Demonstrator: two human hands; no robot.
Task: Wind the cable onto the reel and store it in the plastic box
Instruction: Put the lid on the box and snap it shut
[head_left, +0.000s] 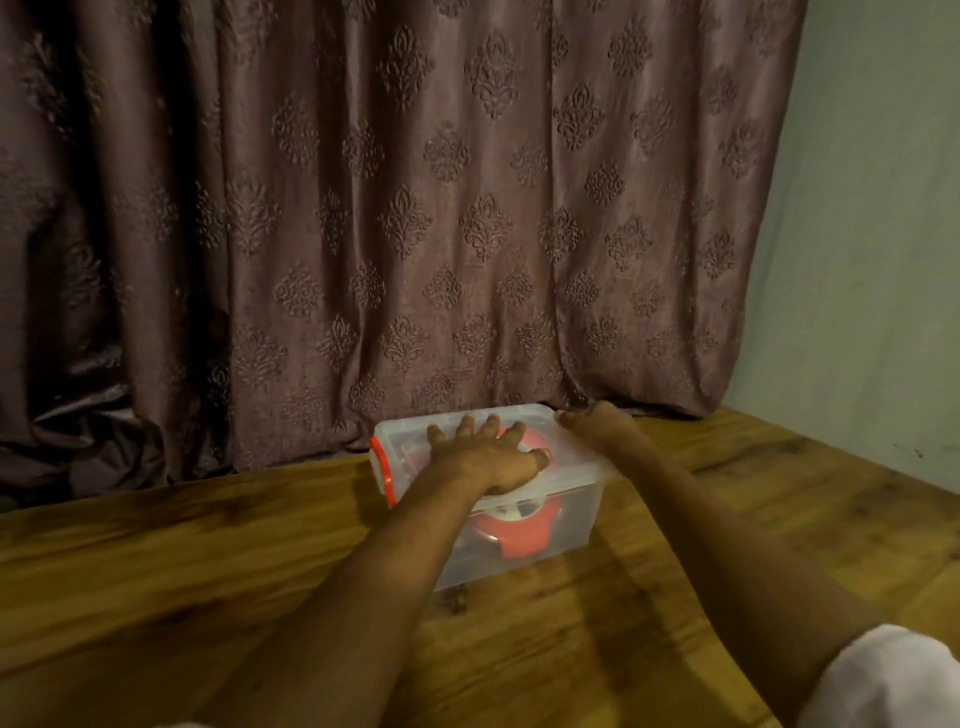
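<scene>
A clear plastic box (563, 519) with its lid on stands on the wooden table near the curtain. An orange clasp (383, 467) sits on its left end. Through the front wall I see the orange reel (511, 535) inside; the cable itself cannot be made out. My left hand (488, 452) lies flat on the lid with fingers spread. My right hand (592, 423) is at the box's far right corner, fingers curled over the lid's edge; whether they grip a clasp there is hidden.
The wooden table (208, 571) stretches left and toward me. A brown patterned curtain (415, 234) hangs right behind the box. A pale wall (872, 260) borders the right side. A white sleeve (893, 680) shows at the bottom right.
</scene>
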